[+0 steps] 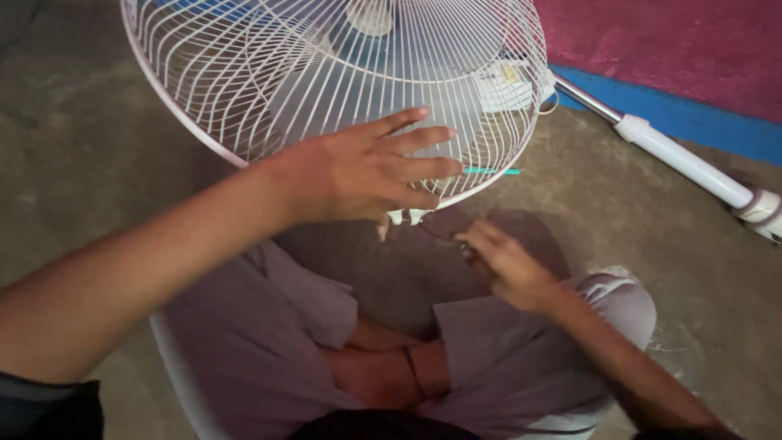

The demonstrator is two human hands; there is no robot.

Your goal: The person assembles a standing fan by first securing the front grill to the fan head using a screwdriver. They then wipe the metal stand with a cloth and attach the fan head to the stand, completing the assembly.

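Left hand (371, 171) lies fingers spread flat on the white wire fan guard (326, 73) propped on the floor (635, 212) before my knees, right hand (505, 265) fingers pinched at its bottom clip (407, 216); I judge it light, springy, best gripped by the rim.

Single view only, head-worn, looking steeply down and slightly forward over wearer's own lap. Very near: left forearm enters from lower-left corner, left hand (371, 171) fills frame centre; right hand (505, 265) just below and right of centre. Crossed legs in pale grey trousers (252, 342) along bottom edge. Round white wire fan guard (244, 81) cut off by top edge. Rough grey concrete floor (73, 147) to both sides; white metal pole (684, 163) running off at right. No second view for overlap.
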